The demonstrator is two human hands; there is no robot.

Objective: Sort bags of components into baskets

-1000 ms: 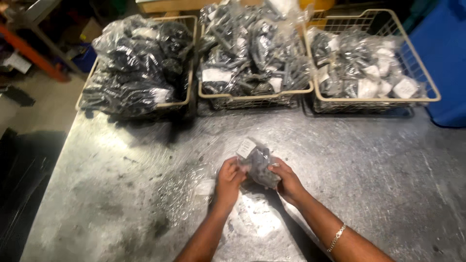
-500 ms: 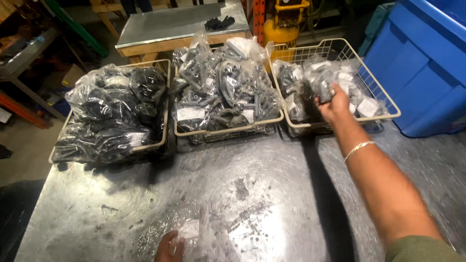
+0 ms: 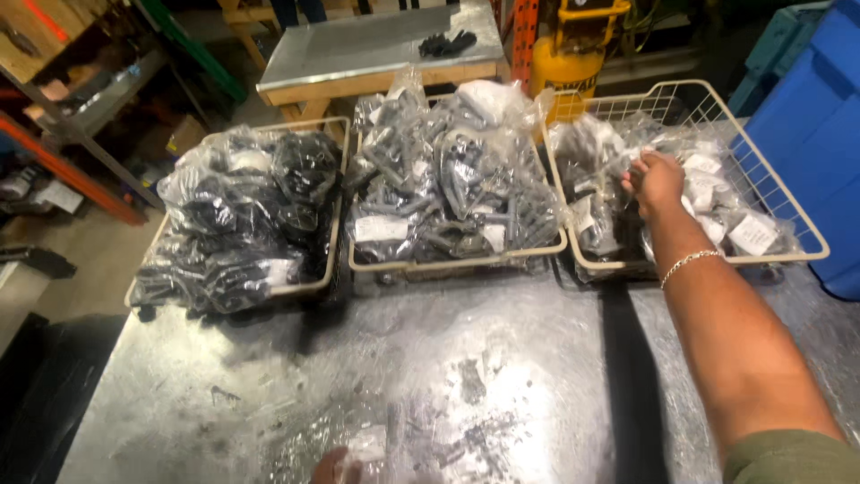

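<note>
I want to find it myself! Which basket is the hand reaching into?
On the shiny metal table stand three baskets of bagged parts. The right hand reaches into the white wire basket beside the blue bin. Only this one is partly filled.

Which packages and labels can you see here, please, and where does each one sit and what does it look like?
Left basket: heaped clear bags of black parts, small white labels.
Middle basket: clear bags of grey parts, white rectangular labels.
Right wire basket: clear bags with white labels; right hand rests on them.
Near table edge: small clear bag at left hand.
</note>
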